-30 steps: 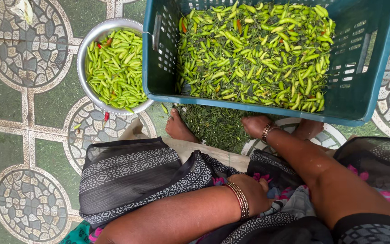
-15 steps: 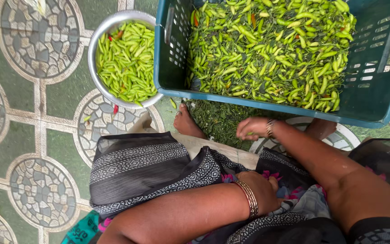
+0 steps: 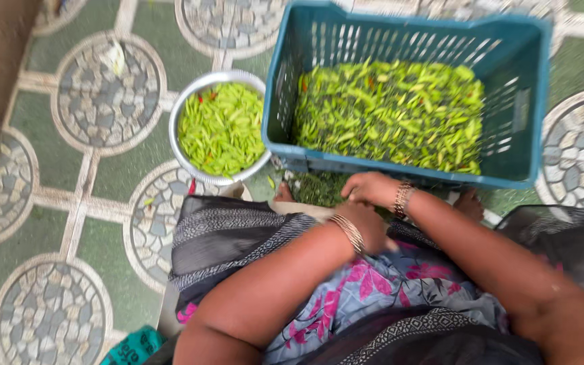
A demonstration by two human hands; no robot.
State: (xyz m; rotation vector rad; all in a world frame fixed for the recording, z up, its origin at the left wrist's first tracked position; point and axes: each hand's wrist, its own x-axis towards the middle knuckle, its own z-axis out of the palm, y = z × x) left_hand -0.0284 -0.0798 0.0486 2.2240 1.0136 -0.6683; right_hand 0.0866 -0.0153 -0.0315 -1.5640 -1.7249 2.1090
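A view from above looks down at a seated person's lap and a patterned tile floor [image 3: 69,203] of grey stone circles set in green. The person's two bare forearms reach forward over a dark striped cloth [image 3: 231,236] and a blue garment printed with pink flowers [image 3: 386,284]. The left hand [image 3: 370,226], with thin gold bangles [image 3: 350,233] at the wrist, hangs low over the lap, just beneath the right hand; its fingers are blurred and curl downward, and it is not possible to tell whether they are clenched or grasping anything. The right hand [image 3: 372,188], wearing a beaded bracelet [image 3: 402,198], sits just in front of the near wall of a teal plastic crate [image 3: 528,135], its fingers bent inward as if pinching something small, though what they hold cannot be made out. The crate is filled with a deep layer of green chillies [image 3: 393,111], with a few red ones among them. To the left of the crate, touching its corner, stands a round metal bowl [image 3: 185,115] holding brighter green chillies [image 3: 221,128] without stalks. On the floor between the crate and the hands lies a dark green heap of stalks [image 3: 315,189]. Bare toes [image 3: 469,201] show beside the crate's near edge.
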